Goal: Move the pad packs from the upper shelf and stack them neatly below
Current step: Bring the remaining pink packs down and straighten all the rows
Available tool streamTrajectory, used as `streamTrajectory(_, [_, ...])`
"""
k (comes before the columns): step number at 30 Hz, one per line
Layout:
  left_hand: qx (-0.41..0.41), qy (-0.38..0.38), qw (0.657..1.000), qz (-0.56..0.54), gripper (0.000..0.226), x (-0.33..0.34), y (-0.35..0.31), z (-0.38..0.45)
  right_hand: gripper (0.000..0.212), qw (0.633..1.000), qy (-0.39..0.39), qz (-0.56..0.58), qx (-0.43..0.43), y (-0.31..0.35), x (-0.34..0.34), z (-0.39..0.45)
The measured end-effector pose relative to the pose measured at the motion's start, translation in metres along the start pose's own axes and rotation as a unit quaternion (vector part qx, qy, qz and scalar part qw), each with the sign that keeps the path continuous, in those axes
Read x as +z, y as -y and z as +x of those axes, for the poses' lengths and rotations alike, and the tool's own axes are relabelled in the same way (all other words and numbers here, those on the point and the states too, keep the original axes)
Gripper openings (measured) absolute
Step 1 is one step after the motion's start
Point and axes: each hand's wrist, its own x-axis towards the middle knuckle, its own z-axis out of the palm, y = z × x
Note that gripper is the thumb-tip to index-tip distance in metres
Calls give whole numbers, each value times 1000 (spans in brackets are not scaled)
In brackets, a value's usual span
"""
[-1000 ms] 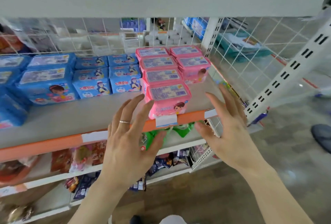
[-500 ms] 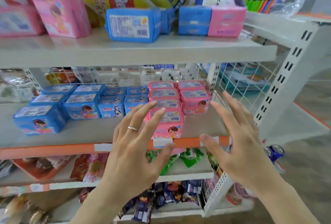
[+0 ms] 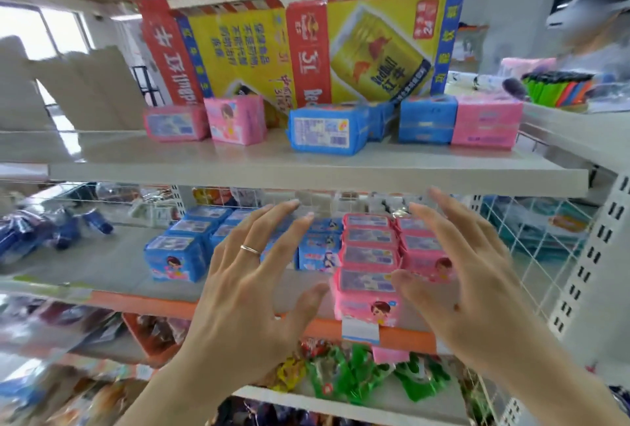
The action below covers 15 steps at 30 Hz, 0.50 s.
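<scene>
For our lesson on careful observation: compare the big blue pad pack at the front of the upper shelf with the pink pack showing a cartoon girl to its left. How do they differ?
The big blue pad pack is blue; the pink pack with the cartoon girl is pink. The blue pack lies on its long side, wider than tall; the pink one stands taller. The blue pack shows a printed label with a barcode; the pink one shows the girl picture. Both sit on the upper shelf, untouched by either hand.

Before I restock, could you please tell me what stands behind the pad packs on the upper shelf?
Behind the pad packs on the upper shelf stands a flattened red and yellow drink carton, upright. Its lower edge is hidden by the packs, so anything low behind them cannot be seen.
</scene>
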Motion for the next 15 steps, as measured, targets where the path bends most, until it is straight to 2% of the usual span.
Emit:
streamTrajectory(4, [-1,-7,1000,9,66,-5,18,11,71,1000,-7,-5,-26,10,-1,27])
streamTrajectory(8, [6,-16,1000,2,67,-10,52,29,70,1000,-21,-12,-15,23,5,67])
streamTrajectory(12, [14,-14,1000,-13,69,-17,95,73,68,999,-34,-27,26,38,16,119])
streamTrajectory(15, [-5,25,995,-101,68,-11,120,126,66,995,-49,-27,86,45,28,163])
